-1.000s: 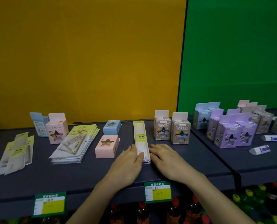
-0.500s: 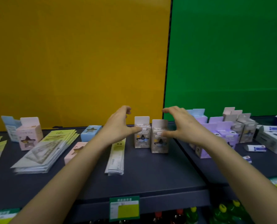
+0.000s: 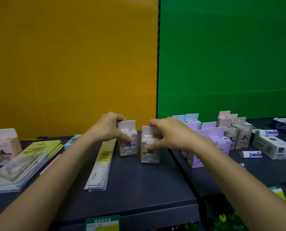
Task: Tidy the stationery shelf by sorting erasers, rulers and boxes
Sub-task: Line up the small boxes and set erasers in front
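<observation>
1. In the middle of the frame, the left hand grips the farther grey box. Its fingers curl behind the top flap and the thumb presses the front face.
2. Just to its right, the right hand grips the nearer grey box, with fingers curled over the flap and the thumb on the front.
3. Both boxes stand upright on the dark shelf, close together with a narrow gap between them.
4. Left of them, a ruler stack lies lengthwise, running from the centre toward the lower middle.
5. Further left lie fanned set-square packs, and at the left edge stands a pink box.
6. On the right, purple boxes stand in a cluster, partly behind the right forearm.
7. Near the right edge, an eraser lies flat just beside a white box.
</observation>
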A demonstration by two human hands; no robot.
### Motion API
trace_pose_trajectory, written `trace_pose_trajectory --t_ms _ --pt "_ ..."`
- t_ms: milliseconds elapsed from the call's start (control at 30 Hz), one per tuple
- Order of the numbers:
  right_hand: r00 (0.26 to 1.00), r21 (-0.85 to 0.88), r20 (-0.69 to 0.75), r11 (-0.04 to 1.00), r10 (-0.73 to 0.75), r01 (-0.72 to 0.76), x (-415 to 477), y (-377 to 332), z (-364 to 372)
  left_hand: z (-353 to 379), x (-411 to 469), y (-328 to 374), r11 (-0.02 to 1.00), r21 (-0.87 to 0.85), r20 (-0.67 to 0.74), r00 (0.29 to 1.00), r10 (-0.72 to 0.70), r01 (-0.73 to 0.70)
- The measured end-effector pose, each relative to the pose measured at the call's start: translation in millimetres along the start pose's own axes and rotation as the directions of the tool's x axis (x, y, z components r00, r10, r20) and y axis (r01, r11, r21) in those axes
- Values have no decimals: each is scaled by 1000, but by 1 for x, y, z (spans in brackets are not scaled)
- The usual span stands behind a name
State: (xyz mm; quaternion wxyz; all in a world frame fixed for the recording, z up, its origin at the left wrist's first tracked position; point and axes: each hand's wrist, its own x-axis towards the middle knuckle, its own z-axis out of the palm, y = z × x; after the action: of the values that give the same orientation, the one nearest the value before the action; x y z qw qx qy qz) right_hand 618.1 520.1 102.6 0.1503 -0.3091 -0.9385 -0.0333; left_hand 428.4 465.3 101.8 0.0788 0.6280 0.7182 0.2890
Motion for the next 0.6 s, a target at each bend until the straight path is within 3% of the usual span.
trace_pose_trajectory --t_ms 233,600 --pt "979 224 -202 971 -42 88 -43 17 -68 -37 -14 55 994 -21 -229 969 98 -106" --pt "945 194 -305 979 115 -57 -105 154 -131 0 -1 184 959 -99 -326 919 222 -267"
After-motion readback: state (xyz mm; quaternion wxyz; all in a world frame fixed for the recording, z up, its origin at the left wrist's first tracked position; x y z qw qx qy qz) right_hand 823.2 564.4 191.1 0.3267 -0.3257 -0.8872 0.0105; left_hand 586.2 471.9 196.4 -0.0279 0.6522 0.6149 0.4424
